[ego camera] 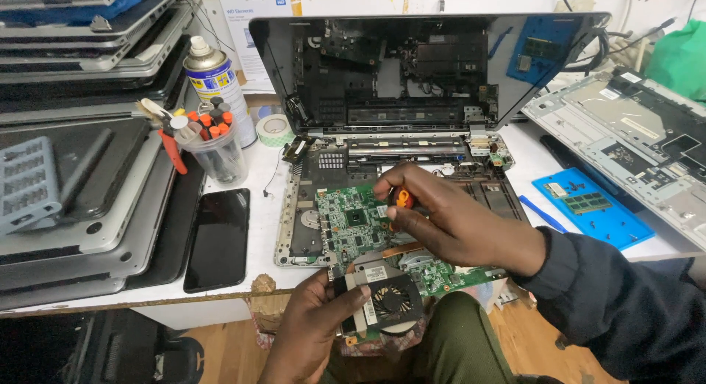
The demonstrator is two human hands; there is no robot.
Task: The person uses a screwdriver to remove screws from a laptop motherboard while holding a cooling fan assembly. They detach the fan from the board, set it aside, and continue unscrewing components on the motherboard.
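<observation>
Green motherboard (360, 226) sits at centre frame, tilted over the opened laptop base (412, 171). The right hand (448, 222) reaches in from the right, fingers pinched around an orange-handled screwdriver (402, 199). The left hand (312, 318), lower centre, grips the board's fan (393, 303) edge.

An opened laptop base (397, 171) is set at the middle of the table (257, 178), its raised lid (412, 68) behind it. A circuit board (353, 222) is held over the base's front edge, with a fan (393, 303) at the board's near end, past the table edge. Left of the base a phone (218, 237) is laid flat; behind it a cup of tools (213, 145) is placed, with a spray can (213, 79) further back. Stacked laptops (73, 134) are piled at far left. A mat (596, 211) is laid to the right.
</observation>
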